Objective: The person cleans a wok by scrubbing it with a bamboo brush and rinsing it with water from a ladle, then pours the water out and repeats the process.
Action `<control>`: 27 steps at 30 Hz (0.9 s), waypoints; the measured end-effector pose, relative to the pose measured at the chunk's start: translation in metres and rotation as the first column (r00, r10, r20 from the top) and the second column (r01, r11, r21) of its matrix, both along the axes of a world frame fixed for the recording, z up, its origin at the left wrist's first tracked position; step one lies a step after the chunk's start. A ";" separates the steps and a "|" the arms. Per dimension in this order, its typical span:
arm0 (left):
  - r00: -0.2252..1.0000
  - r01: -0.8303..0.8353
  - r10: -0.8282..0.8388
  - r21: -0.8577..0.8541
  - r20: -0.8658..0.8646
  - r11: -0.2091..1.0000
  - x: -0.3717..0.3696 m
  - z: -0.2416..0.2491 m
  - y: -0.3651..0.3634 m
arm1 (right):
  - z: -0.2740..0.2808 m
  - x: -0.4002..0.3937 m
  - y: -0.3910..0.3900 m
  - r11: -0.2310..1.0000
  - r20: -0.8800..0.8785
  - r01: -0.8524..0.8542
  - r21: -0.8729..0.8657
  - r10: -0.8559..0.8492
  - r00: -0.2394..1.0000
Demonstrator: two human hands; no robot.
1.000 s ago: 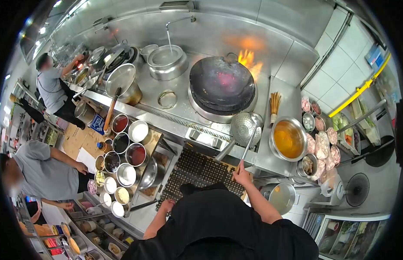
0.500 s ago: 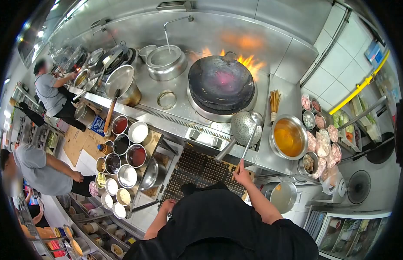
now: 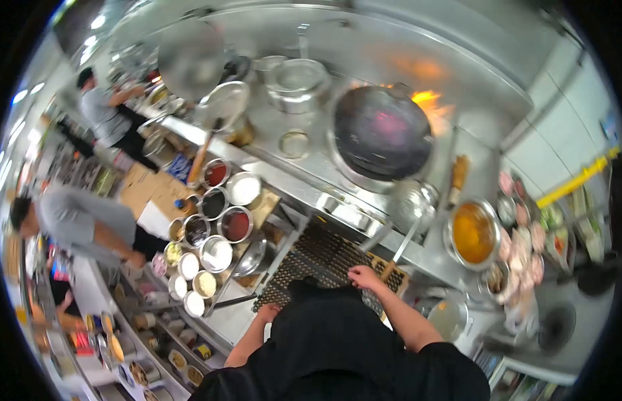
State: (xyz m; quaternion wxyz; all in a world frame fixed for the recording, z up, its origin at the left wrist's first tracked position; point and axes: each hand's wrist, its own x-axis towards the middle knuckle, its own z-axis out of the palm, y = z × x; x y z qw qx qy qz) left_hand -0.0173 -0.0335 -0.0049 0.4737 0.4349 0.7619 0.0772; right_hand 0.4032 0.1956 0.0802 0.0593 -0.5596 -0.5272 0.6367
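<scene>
My right hand (image 3: 366, 277) is just left of the ladle's wooden handle (image 3: 388, 269), apart from it, with loosely bent fingers and nothing visible in them. The ladle's bowl end rests over a perforated strainer (image 3: 410, 208) on the stove's front ledge. Low by my apron, my left hand (image 3: 268, 312) hangs near my body; blur and its small size hide what its fingers do. Beyond the strainer, a dark wok (image 3: 381, 134) sits on a burner with flames rising behind it.
A steel bowl of orange liquid (image 3: 474, 232) and a bamboo brush (image 3: 459, 175) are at right. Pots of sauces and powders (image 3: 216, 254) crowd the left table. A perforated black mat (image 3: 311, 260) covers the floor. Two co-workers in grey shirts (image 3: 90, 217) stand at left.
My right hand has come off the ladle handle and moved slightly left. The ladle stays on the strainer. The whole view has shifted and tilted, with blur.
</scene>
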 end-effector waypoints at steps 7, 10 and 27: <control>0.980 -0.183 0.181 -0.023 -0.085 0.983 -0.017 0.063 -0.043 | -0.169 -0.004 0.069 0.398 -0.211 0.743 -0.537 -0.917 0.339; 0.947 -0.260 0.259 0.022 -0.190 0.965 -0.034 0.077 -0.089 | -0.158 -0.016 0.090 0.186 -0.297 0.797 -0.574 -0.955 0.009; 0.959 -0.242 0.199 -0.210 -0.202 0.947 -0.063 0.116 -0.228 | -0.264 -0.039 0.090 0.257 -0.609 0.701 -0.665 -0.731 -0.309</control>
